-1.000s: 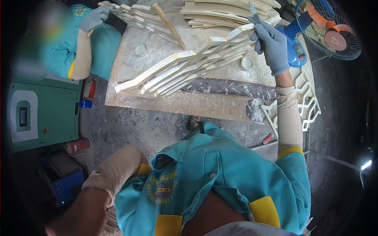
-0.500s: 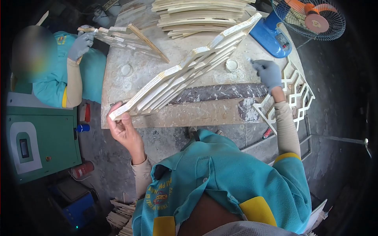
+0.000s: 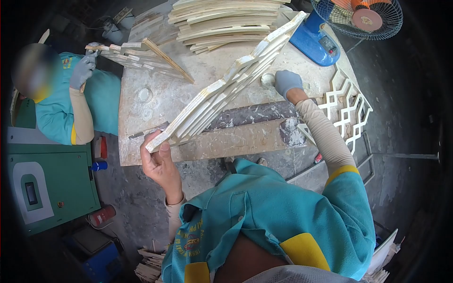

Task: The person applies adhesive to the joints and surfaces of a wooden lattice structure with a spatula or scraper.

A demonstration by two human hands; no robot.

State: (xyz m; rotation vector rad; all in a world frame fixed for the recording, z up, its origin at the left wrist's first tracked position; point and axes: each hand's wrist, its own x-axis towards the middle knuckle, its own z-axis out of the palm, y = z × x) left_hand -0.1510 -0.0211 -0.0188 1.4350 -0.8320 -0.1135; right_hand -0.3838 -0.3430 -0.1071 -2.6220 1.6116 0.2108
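My bare left hand grips the near end of a pale wooden lattice panel. The panel is tilted on edge and slants up to the right across the worktable. On my right hand there is a grey glove, and its fingers are curled beside a small round tub of white paste. Whatever those fingers hold, if anything, is hidden. A flat blade-like tool lies on the table near my left hand.
A stack of wooden lattice pieces is at the back. A blue fan stands back right, above another lattice panel. At left, a co-worker's gloved hand holds a similar panel. A second tub sits nearby.
My right hand has moved left to the paste tub, its fingers now curled near it. The whole view has shifted slightly. My left hand still holds the panel.
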